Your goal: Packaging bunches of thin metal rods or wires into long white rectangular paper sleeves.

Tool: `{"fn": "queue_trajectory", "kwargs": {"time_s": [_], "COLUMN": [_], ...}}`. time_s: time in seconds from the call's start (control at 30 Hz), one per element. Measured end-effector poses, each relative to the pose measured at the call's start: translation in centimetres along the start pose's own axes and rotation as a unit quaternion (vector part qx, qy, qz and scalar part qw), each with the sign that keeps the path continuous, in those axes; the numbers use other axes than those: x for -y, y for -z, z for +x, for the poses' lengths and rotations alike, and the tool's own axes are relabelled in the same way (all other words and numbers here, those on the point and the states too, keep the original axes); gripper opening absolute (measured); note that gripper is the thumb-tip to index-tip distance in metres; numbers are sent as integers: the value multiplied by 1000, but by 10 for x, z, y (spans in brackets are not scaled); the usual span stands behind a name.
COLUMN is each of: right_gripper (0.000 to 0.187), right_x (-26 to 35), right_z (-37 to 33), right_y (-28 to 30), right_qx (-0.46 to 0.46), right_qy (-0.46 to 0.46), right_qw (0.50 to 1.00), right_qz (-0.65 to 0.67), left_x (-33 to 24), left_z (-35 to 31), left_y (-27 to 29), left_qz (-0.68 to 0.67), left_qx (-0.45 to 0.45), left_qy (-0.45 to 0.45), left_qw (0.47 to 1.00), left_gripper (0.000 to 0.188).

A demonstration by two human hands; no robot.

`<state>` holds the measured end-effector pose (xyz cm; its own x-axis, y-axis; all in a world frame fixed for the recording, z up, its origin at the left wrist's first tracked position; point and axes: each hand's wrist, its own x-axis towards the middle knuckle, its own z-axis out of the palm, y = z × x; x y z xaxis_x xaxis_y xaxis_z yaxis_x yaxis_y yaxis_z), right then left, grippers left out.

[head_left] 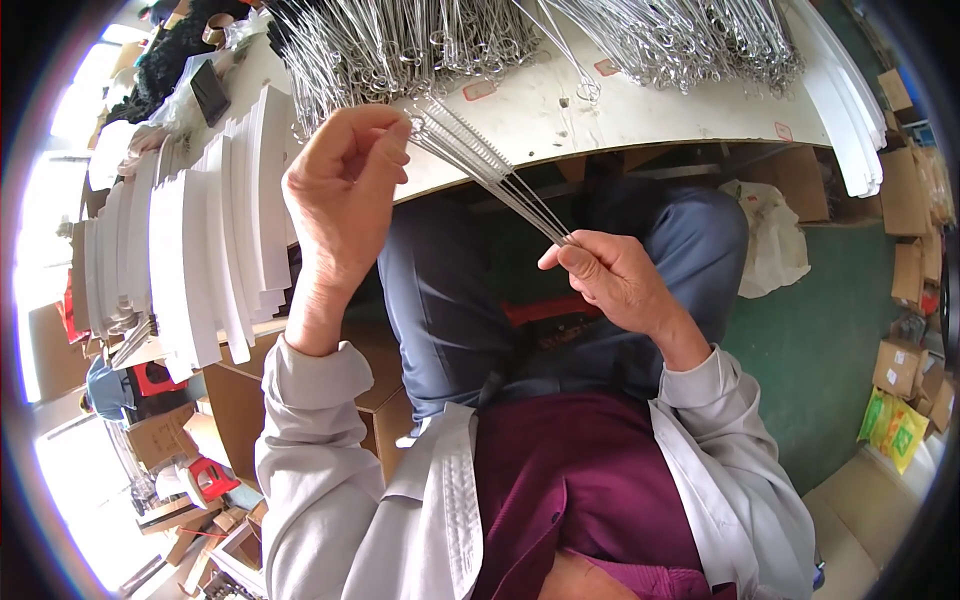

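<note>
A small bundle of thin wire straw brushes [482, 165] is gripped in my right hand [622, 283], thumb and fingers pressed together on the wire ends. The bundle slants up and to the left over the table edge, with its bristled ends spread slightly near the tabletop. Close to those ends, my left hand [345, 190] is raised with thumb and fingertips pinched together. Whatever may be between those fingertips is too small to make out. A large heap of wire brushes with looped ends [410, 45] lies just beyond my left hand.
Another heap of looped wires [690, 50] covers the far right of the white table [540, 125]. Stacked white strips [205, 240] stand at the left, with more white strips [840, 100] at the right edge. A plastic bag [770, 240] and cardboard boxes [900, 190] are lower right.
</note>
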<state>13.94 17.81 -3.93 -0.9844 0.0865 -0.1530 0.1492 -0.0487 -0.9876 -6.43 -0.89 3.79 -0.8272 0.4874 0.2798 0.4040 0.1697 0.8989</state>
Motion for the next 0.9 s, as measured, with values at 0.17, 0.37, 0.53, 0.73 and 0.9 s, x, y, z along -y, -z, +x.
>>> {"fn": "queue_trajectory", "kwargs": {"time_s": [0.17,0.37,0.53,0.73,0.9], "right_gripper": [34,35,36,35,36], "right_x": [-2,-4,-3,-7,-8], "right_z": [0,-3,-4,-2,-1], "right_y": [-1,0,-1,-3,-5], "right_qx": [6,-27,-28,-28,-27], "right_qy": [-17,-1,1,9,17], "right_qw": [1000,1000,1000,999,998], "right_qz": [16,10,-6,-25,-51], "left_x": [-5,-2,1,-3,-5], "left_z": [-14,-23,-31,-28,-31], "left_y": [-8,-9,-4,2,3], "left_qz": [172,201,209,128,-76], "left_qx": [-20,-3,-41,-73,-30], "left_qy": [-191,-230,-212,-89,16], "left_qw": [966,952,954,985,997], "left_gripper": [16,25,20,9,7]}}
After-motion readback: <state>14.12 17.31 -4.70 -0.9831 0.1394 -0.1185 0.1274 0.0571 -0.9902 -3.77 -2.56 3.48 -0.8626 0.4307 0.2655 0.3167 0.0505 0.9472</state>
